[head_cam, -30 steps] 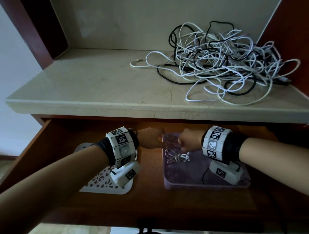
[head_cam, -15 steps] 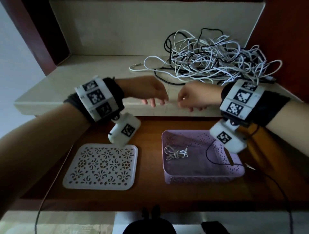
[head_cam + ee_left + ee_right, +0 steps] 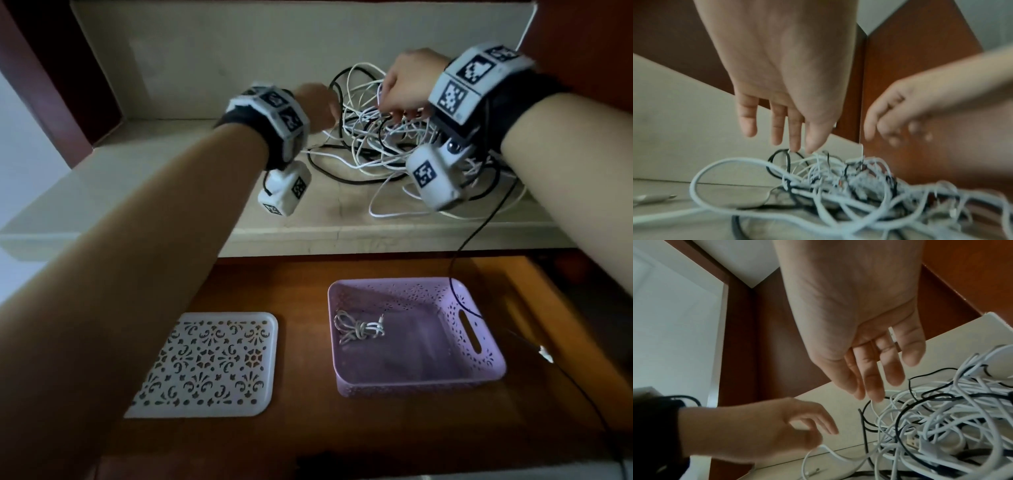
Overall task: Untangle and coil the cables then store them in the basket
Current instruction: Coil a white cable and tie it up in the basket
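A tangle of white and black cables (image 3: 387, 150) lies at the back right of the marble shelf (image 3: 164, 185). My left hand (image 3: 322, 109) reaches to its left edge, fingers straight, the tips just touching a black loop (image 3: 781, 155); it holds nothing. My right hand (image 3: 394, 102) hovers over the top of the tangle (image 3: 941, 418) with fingers (image 3: 873, 386) stretched out and empty. Below, in the open drawer, the purple basket (image 3: 421, 385) holds one coiled white cable (image 3: 358, 330).
A white perforated lid (image 3: 212, 363) lies in the drawer left of the basket. Brown cabinet walls (image 3: 582, 44) close in the shelf at the right and back left. A thin black wire (image 3: 459, 260) hangs from my right wrist across the basket's rim.
Both hands have risen from the shelf's front edge and reached back to the cable tangle. The coiled cable stays in the basket.
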{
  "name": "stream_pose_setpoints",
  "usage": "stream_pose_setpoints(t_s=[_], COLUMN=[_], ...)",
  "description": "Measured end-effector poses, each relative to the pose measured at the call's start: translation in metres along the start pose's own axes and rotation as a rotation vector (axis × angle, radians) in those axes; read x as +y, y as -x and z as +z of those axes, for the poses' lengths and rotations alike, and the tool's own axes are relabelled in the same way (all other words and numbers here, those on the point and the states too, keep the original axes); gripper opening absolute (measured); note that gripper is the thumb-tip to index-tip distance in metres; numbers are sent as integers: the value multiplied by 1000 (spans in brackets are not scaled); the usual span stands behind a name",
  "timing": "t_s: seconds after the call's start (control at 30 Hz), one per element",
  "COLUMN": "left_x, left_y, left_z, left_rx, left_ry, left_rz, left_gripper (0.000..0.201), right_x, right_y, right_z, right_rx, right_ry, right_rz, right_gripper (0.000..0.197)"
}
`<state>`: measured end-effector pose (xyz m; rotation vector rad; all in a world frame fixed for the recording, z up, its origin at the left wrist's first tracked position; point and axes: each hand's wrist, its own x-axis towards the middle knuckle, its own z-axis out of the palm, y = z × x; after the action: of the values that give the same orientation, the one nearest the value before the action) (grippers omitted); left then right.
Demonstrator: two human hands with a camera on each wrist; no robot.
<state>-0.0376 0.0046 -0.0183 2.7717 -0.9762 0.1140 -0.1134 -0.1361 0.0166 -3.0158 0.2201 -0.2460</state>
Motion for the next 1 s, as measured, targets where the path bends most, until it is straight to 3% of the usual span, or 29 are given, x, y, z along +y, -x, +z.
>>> stream_pose_setpoints(t_s=[0.07,0.17,0.27,0.33,0.47,0.6,0.83,1.0], left_x=[-3,-26,-23,-18,-35,-41,-30,-28], left_y=[-14,-47,-46,-45,-54,-38,-11,8], left_z=[20,45,32,14,-45,-106,-173,-208], left_rx=[-69,-148,-187,-58,320,557,643,683], left_ry=[-117,-254,-69,105,490,701,907,1087], left_rz=[20,-64,-142,-88,-185,-251,-191,-170], left_gripper=[38,37,29,31,35,40,32,32], right_x=[3,12,18,19,16,-3,-58,-97], right_y=[-7,-16,-21,-23,-32,-39,-64,-74], right_z=[3,10,15,14,4,-18,-70,-95], right_rx=[-8,-18,-32,-21,84,202,374,281], right_ry=[61,69,73,76,42,-173,-387,-514], right_rz=[9,12,7,19,51,31,-142,-263], right_gripper=[24,21,22,26,52,61,58,47])
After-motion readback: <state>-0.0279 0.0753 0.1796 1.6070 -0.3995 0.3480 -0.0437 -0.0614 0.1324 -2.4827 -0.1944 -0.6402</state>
